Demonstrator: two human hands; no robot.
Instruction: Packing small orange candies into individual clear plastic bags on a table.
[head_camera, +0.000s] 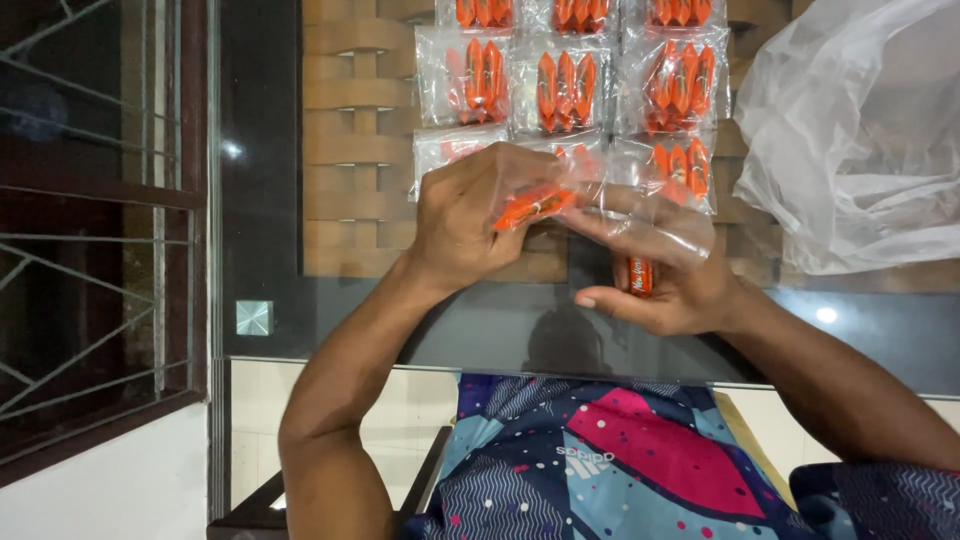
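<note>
Bagging step in hand: left hand (462, 215) pinches an orange candy (533, 205) at the mouth of a clear pouch (640, 222) gripped by right hand (668, 290); next, judged, seating it fully inside.

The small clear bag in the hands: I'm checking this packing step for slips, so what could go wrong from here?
1. The left hand pinches orange candies at the mouth of the clear bag; one could miss and drop onto the glass table.
2. The right hand holds both the bag and another candy, so that one might slip.
3. The filled packets lie close and could get nudged.
</note>
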